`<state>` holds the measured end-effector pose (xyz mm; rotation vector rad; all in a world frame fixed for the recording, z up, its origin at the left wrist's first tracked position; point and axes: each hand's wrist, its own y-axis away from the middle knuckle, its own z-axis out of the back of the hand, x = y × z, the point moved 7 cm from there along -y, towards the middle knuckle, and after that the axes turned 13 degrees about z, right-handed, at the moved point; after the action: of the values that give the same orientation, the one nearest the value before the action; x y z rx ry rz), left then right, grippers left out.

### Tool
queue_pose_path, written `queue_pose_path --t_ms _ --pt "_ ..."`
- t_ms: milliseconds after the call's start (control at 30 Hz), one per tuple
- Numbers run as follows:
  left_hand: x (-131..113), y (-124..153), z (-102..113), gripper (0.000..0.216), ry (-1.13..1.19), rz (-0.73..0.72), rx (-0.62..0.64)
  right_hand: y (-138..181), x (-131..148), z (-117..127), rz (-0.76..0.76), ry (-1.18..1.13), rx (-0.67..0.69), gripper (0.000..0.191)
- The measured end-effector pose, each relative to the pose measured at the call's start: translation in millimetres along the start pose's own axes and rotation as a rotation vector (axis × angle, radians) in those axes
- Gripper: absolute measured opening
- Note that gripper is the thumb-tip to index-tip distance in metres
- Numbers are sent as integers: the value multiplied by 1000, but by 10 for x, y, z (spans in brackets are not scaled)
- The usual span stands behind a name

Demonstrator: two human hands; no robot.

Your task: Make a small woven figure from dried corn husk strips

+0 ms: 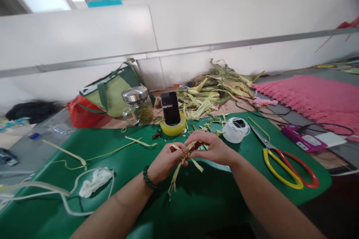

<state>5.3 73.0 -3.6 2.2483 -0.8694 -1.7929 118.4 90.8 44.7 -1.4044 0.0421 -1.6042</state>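
Over the green mat, pale corn husk strips are pinched between my two hands, with loose ends hanging down and poking out to the right. My left hand, wearing a dark green bead bracelet at the wrist, grips the strips with thumb and fingers. Meeting it from the right, my right hand has its fingertips closed on the same strips. Where the strips cross is partly hidden by my fingers. Just beyond the hands, a phone leans upright in a yellow tape roll.
Scissors with red and yellow handles and a white thread spool lie to the right. A glass jar, a green bag and a husk heap stand behind. A white cable and crumpled tissue are left.
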Motion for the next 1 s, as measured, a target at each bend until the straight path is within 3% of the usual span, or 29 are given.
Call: queue_pose_path --t_ms 133,300,400,567,1000 --pt "20 -14 53 31 -3 -8 -74 -2 175 30 241 390 4 3" --pt "19 -24 200 32 121 -69 -235 38 406 -1 397 897 -124 7" --pt "25 -13 216 32 171 -68 -268 29 485 -128 478 1055 -83 13" --pt "9 18 203 30 139 -82 -304 -4 441 -226 483 1151 4 13" --pt "35 -30 237 24 45 -22 -288 53 301 -313 489 1089 200 16"
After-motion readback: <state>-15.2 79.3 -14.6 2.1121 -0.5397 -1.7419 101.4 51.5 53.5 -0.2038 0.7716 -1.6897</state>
